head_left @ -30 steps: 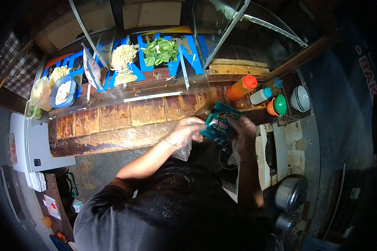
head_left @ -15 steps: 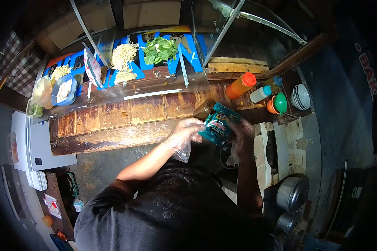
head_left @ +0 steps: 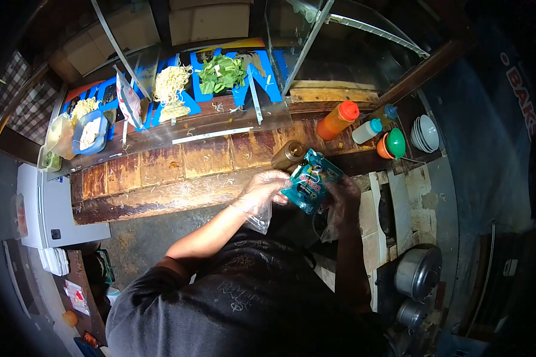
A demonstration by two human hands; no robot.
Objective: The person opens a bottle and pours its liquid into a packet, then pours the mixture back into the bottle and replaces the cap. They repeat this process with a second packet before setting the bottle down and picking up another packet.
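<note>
Between my two hands is a teal printed sachet (head_left: 308, 185), held up over the front edge of the wooden counter (head_left: 211, 156). My left hand (head_left: 268, 189), in a clear plastic glove, pinches the sachet's left edge. The right edge is gripped by my right hand (head_left: 343, 191), also in a clear glove and partly in shadow. Just beyond the sachet a brown bottle (head_left: 288, 154) stands on the counter. What the sachet contains cannot be seen.
Noodles (head_left: 173, 86) and green leaves (head_left: 221, 74) lie behind glass, near a blue tub (head_left: 90, 134). Right along the counter stand an orange bottle (head_left: 337, 121), a white bottle (head_left: 367, 131) and stacked bowls (head_left: 425, 133). Metal pots (head_left: 418, 273) sit lower right.
The sachet has turned slightly so its printed front shows more plainly. Both hands keep hold of it. The view has shifted a little.
</note>
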